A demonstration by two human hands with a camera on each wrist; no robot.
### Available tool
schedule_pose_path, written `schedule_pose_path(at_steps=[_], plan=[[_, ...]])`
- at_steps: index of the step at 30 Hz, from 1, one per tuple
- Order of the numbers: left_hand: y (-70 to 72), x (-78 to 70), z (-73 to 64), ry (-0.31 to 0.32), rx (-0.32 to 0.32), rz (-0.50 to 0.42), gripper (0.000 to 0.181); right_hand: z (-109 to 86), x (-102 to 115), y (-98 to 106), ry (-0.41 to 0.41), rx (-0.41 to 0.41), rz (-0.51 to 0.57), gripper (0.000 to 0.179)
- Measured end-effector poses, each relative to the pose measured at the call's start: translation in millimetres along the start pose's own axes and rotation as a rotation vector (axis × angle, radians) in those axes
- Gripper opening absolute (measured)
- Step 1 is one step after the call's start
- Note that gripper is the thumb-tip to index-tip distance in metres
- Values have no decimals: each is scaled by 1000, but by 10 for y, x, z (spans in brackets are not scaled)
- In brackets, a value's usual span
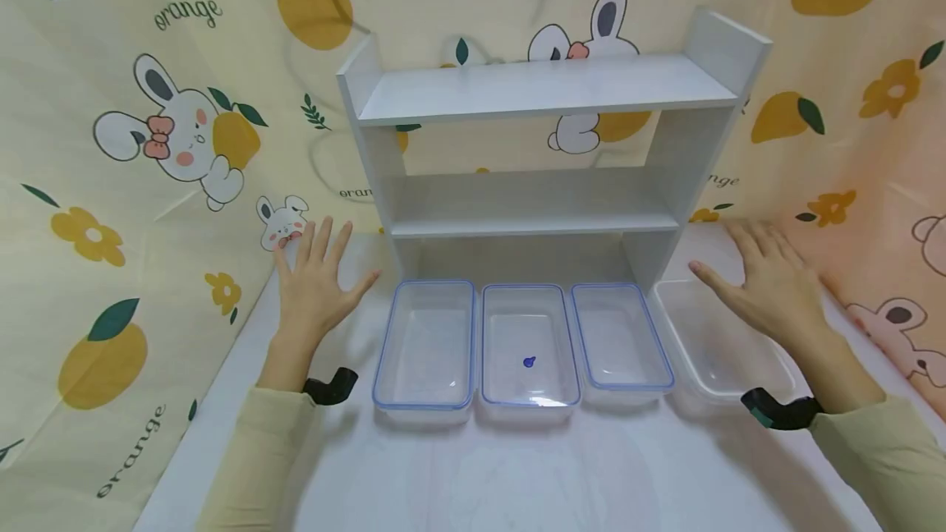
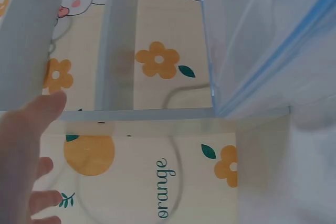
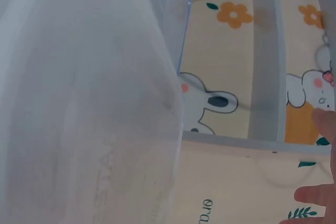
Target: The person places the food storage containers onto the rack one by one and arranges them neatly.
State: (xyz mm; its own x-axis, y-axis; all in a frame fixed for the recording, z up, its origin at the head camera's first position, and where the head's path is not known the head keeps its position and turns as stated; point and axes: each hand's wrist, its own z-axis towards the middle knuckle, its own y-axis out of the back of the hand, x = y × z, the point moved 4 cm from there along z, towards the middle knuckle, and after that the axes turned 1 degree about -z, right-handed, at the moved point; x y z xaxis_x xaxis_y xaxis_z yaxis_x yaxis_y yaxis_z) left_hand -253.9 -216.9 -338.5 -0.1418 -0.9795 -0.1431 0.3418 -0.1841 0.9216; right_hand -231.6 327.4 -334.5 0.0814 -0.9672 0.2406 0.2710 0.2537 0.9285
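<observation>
The left hand (image 1: 309, 294) is held to the left of the white shelf unit (image 1: 535, 202), with fingers and thumb spread apart and nothing gripped. The right hand (image 1: 776, 294) is held to the right of the shelf unit, likewise spread and without a load; in the head view part of the plain clear container (image 1: 709, 360) is overlapped by it, but whether the two touch cannot be told.

That container is set at the shelf unit's front right. Directly in front of the shelf unit, three blue-edged containers are lined up: a left one (image 1: 423, 343), a middle one (image 1: 517, 327) and a right one (image 1: 619, 335). A small blue piece (image 1: 529, 362) is seen at the middle one; whether it lies inside or on top is unclear.

The step in hand is judged to be a pause, with both hands unladen. For any container to be lifted, the fingers would need to be brought in to its sides and closed evenly.
</observation>
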Motion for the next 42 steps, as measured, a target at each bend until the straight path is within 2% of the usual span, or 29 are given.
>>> schedule_pose_path(at_steps=[3, 5, 12, 17, 24, 26, 29, 36, 42], plan=[[73, -20, 4, -40, -72, -37, 77, -27, 25, 22, 47, -64, 20, 76], [124, -37, 13, -72, -136, -75, 72, -44, 36, 26, 57, -79, 37, 73], [276, -83, 78, -196, -331, -251, 60, -101, 14, -11, 5, -12, 96, 69], [388, -98, 167, -262, -416, -421, 53, -152, -33, -40, -8, 27, 105, 66], [581, -139, 340, -345, -513, -613, 44, -216, -94, -62, 31, 45, 150, 58], [633, -152, 397, -349, -545, -675, 42, -233, -105, -57, 47, 36, 169, 54], [706, -171, 484, -322, -573, -760, 40, -253, -128, -49, 67, 38, 184, 49], [825, -239, 674, -250, -539, -927, 37, -296, -271, -62, 69, 50, 206, 45], [896, -273, 829, -239, -550, -1042, 38, -335, -401, -50, 55, 54, 199, 43]])
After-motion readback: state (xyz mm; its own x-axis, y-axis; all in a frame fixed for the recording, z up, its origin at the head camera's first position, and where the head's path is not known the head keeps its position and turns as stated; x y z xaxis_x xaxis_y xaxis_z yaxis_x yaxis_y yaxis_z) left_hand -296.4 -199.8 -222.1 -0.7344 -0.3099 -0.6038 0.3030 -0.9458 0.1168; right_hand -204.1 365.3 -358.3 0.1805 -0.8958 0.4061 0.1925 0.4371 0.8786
